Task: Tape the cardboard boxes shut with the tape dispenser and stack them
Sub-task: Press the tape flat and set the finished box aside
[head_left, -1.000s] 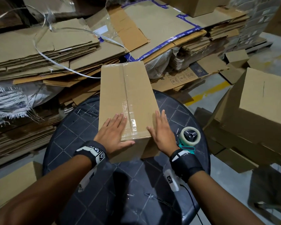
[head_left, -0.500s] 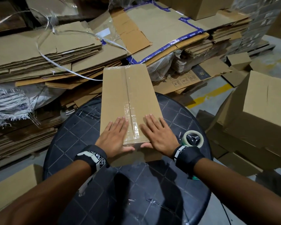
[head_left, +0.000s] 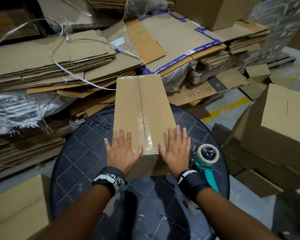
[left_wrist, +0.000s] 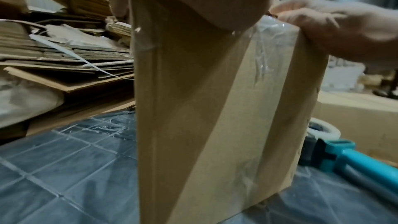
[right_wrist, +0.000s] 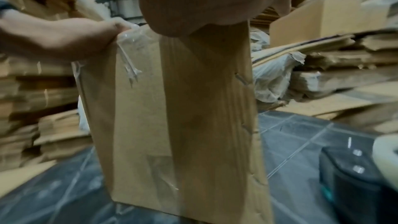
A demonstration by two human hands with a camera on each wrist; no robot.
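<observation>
A long closed cardboard box (head_left: 142,108) lies on the dark round table (head_left: 80,163), with clear tape running along its top seam and down its near end (left_wrist: 215,108). My left hand (head_left: 122,149) lies flat with spread fingers on the box's near left top corner. My right hand (head_left: 176,148) lies flat on the near right top corner. Both palms press the top by the near edge (right_wrist: 183,91). The teal-handled tape dispenser (head_left: 207,156) with its clear roll lies on the table just right of my right wrist, untouched.
Flattened cardboard stacks (head_left: 59,66) with a loose white strap (head_left: 73,73) crowd the far and left sides. Closed boxes (head_left: 284,125) stand at the right on the floor. Another box (head_left: 19,208) sits at the lower left. A yellow floor line (head_left: 229,106) runs at the right.
Both hands have slid apart from beside the taped seam out to the box's near corners, fingers now spread wider. The dispenser has not moved.
</observation>
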